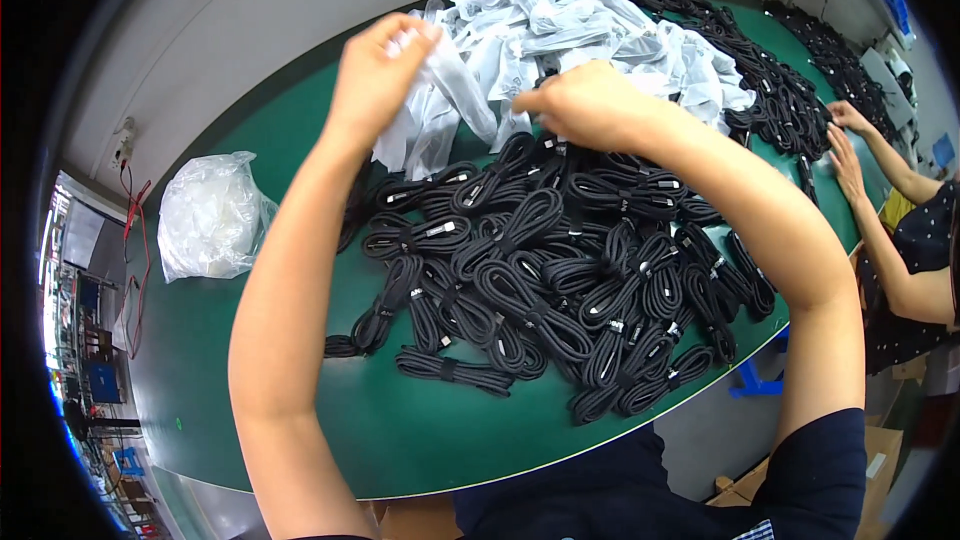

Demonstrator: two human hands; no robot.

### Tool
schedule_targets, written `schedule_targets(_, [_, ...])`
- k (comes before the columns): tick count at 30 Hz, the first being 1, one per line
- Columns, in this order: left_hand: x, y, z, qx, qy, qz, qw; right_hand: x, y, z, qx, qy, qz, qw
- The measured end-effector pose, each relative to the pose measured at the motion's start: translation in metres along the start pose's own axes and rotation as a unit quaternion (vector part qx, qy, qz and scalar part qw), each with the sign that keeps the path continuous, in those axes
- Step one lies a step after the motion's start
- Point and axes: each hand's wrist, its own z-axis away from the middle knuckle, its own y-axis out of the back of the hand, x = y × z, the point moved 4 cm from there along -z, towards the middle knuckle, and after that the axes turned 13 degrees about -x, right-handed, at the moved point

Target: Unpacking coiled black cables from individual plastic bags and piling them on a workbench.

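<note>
Overhead, two hands (480, 90) grip one plastic sleeve (455, 75).

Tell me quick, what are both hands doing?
Left hand: closed on a clear plastic bag.
Right hand: fingers curled at the bag pile; whether it holds anything cannot be told.

Single head cam, worn on the person's head, looking steeply down & fwd over both forearms, which come in from the lower edge. Close to the green worktop (300, 420), which fills mid-frame. Fisheye bends edges; dark rim around. No 2nd view.
</note>
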Motion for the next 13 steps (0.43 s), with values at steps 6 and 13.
schedule_targets(6, [0.045, 0.047, 0.004, 0.045, 0.028, 0.266, 0.963, -0.014, -0.024, -0.022, -0.001, 0.102, 0.048, 0.994])
schedule_targets(13, [0.032, 0.051, 0.013, 0.081, 0.038, -0.082, 0.993, -0.01, -0.019, -0.021, -0.034, 0.011, 0.028, 0.999])
